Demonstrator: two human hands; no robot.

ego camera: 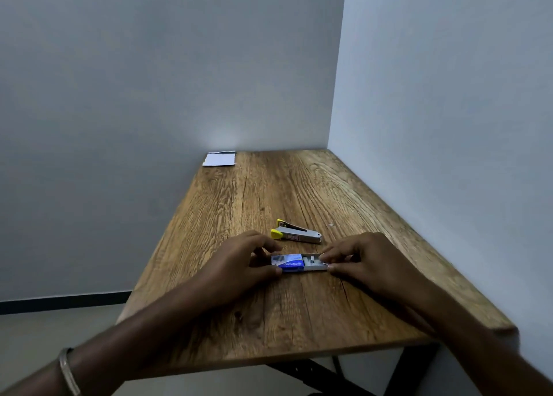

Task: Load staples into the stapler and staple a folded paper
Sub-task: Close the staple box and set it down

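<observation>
Filling most of the view, the wooden table [299, 321] stood pushed into a corner, with the folded paper [219, 159] lying untouched at its far left edge, well apart from everything else. Both arms reached in over the near edge. The left hand [239, 264] pinched the blue sleeve of the staple box [289, 263], while the right hand [362, 261] pinched the end of its inner tray [315, 263], which stood partly slid out (pale staple strips showed inside). Just beyond lay the stapler [296, 234], yellow-ended and apparently hinged open, untouched. By my judgement the work was barely begun: no strip lifted, loading and stapling both still ahead
</observation>
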